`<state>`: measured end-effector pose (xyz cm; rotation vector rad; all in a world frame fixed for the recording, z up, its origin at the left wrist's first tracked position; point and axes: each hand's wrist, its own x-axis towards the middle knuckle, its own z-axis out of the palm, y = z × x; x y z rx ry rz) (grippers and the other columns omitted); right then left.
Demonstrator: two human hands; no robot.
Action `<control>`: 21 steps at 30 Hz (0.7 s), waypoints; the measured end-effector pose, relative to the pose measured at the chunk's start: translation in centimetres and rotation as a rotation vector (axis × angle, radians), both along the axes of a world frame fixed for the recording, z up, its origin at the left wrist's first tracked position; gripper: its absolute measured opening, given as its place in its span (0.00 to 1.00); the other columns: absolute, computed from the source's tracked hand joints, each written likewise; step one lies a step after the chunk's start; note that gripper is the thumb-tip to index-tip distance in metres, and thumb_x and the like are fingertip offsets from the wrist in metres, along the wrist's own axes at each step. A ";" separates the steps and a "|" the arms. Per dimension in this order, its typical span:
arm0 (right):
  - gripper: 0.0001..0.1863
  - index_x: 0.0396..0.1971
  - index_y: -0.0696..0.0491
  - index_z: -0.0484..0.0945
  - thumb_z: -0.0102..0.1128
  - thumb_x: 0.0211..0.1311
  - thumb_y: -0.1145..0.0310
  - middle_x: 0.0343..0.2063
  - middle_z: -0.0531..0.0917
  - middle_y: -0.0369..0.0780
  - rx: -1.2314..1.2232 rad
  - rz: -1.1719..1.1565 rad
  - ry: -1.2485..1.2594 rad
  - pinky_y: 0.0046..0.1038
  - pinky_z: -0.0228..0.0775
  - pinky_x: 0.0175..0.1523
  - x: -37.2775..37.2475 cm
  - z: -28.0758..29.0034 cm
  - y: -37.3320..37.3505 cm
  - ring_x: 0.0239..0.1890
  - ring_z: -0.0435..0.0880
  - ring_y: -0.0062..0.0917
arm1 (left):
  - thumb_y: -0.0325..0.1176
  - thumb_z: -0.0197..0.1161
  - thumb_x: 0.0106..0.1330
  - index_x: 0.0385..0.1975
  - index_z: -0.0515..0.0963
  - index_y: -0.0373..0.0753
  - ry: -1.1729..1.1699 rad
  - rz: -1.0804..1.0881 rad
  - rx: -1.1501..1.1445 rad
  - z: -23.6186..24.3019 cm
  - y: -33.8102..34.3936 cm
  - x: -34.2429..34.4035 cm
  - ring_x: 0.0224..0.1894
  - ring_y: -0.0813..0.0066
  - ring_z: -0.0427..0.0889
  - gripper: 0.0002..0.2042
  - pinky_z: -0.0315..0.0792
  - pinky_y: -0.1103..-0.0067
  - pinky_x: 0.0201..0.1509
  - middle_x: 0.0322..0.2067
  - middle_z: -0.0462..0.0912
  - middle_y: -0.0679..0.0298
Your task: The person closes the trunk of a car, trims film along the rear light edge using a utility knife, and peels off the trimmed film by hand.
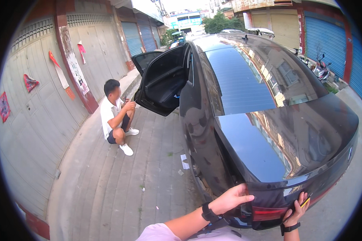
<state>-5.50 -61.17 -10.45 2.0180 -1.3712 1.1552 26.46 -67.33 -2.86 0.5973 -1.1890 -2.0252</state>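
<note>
A dark, glossy car (207, 120) stands in front of me, its rear towards me. Its trunk lid (265, 160) sits slightly raised, with a dark gap along the left side. At the lid's left rear corner, above the red tail light (269, 213), my left hand (234, 198) grips the edge, thumb outside and the other fingers partly hidden behind it. My right hand (297, 211) is against the lid's rear face, right of that light. Its fingers are closed around a small flat thing with a yellow edge (305, 201), mostly covered by the hand.
A person (116, 114) in a white shirt squats left of the car, hands raised together. Beside them a car door (163, 86) hangs wide open. Grey metal gates (36, 88) line the left. Paper scraps (184, 161) lie on the paving. A motorbike (321, 70) stands right.
</note>
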 end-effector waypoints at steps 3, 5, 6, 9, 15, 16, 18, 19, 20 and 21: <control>0.15 0.50 0.50 0.64 0.40 0.65 0.62 0.60 0.67 0.55 0.002 0.003 0.001 0.55 0.37 0.68 -0.2 -0.4 0.0 0.65 0.60 0.51 | 0.28 0.57 0.67 0.57 0.66 0.32 -0.034 0.032 -0.016 -0.2 0.0 -0.1 0.56 0.76 0.71 0.20 0.62 0.77 0.63 0.54 0.73 0.63; 0.16 0.51 0.49 0.64 0.40 0.66 0.61 0.60 0.67 0.54 -0.010 -0.003 0.008 0.55 0.37 0.68 -0.4 -0.8 0.0 0.65 0.60 0.50 | 0.28 0.57 0.67 0.57 0.66 0.32 -0.031 0.031 -0.023 -0.2 0.1 -0.3 0.55 0.77 0.71 0.19 0.62 0.77 0.63 0.54 0.73 0.63; 0.16 0.51 0.49 0.64 0.40 0.66 0.61 0.60 0.67 0.54 -0.009 -0.001 0.003 0.55 0.37 0.68 -0.4 -0.9 0.0 0.65 0.60 0.50 | 0.28 0.57 0.67 0.56 0.66 0.32 -0.038 0.034 -0.032 -0.2 0.1 -0.4 0.55 0.77 0.71 0.19 0.62 0.77 0.63 0.54 0.73 0.63; 0.16 0.50 0.49 0.63 0.38 0.67 0.60 0.60 0.66 0.55 0.001 -0.017 0.027 0.54 0.39 0.68 -0.4 -1.0 0.0 0.65 0.61 0.50 | 0.28 0.57 0.67 0.56 0.66 0.32 -0.048 0.022 -0.035 -0.1 0.0 -0.3 0.56 0.77 0.71 0.19 0.62 0.78 0.63 0.54 0.73 0.63; 0.18 0.53 0.48 0.63 0.39 0.66 0.61 0.61 0.67 0.52 -0.005 -0.005 0.015 0.54 0.39 0.68 -0.4 -1.6 0.1 0.65 0.60 0.48 | 0.28 0.56 0.67 0.57 0.66 0.31 -0.032 -0.015 0.005 -0.3 0.0 -0.3 0.56 0.76 0.70 0.19 0.61 0.77 0.64 0.54 0.73 0.63; 0.18 0.54 0.48 0.63 0.39 0.66 0.61 0.61 0.67 0.52 -0.002 -0.015 0.018 0.54 0.40 0.68 -0.4 -1.7 0.1 0.66 0.60 0.48 | 0.27 0.56 0.67 0.57 0.66 0.31 -0.007 -0.022 0.015 -0.2 0.1 -0.3 0.57 0.76 0.70 0.19 0.61 0.77 0.64 0.55 0.73 0.63; 0.18 0.54 0.48 0.63 0.39 0.66 0.61 0.61 0.67 0.52 0.004 -0.025 0.017 0.54 0.40 0.68 -0.4 -1.7 0.0 0.66 0.61 0.47 | 0.27 0.56 0.67 0.57 0.66 0.31 -0.010 -0.014 0.013 -0.1 0.1 -0.4 0.57 0.76 0.70 0.19 0.61 0.77 0.64 0.55 0.73 0.63; 0.18 0.54 0.47 0.63 0.39 0.66 0.61 0.61 0.67 0.51 0.001 -0.026 0.020 0.54 0.40 0.68 -0.5 -1.7 0.0 0.66 0.61 0.47 | 0.27 0.57 0.67 0.57 0.66 0.31 -0.009 -0.004 0.009 0.0 0.2 -0.4 0.57 0.75 0.70 0.19 0.60 0.77 0.64 0.55 0.73 0.62; 0.18 0.54 0.47 0.63 0.39 0.66 0.61 0.61 0.67 0.51 -0.004 -0.026 0.024 0.54 0.40 0.68 -0.5 -1.7 0.0 0.66 0.61 0.47 | 0.27 0.57 0.67 0.57 0.66 0.31 -0.011 -0.005 0.009 -0.1 0.2 -0.5 0.57 0.75 0.70 0.19 0.60 0.77 0.64 0.55 0.73 0.62; 0.18 0.54 0.47 0.63 0.39 0.66 0.61 0.61 0.67 0.51 -0.004 -0.027 0.023 0.54 0.40 0.68 -0.5 -1.7 -0.1 0.66 0.61 0.47 | 0.27 0.57 0.66 0.57 0.66 0.31 -0.004 0.010 0.010 -0.1 0.2 -0.6 0.57 0.75 0.70 0.19 0.60 0.77 0.64 0.55 0.73 0.62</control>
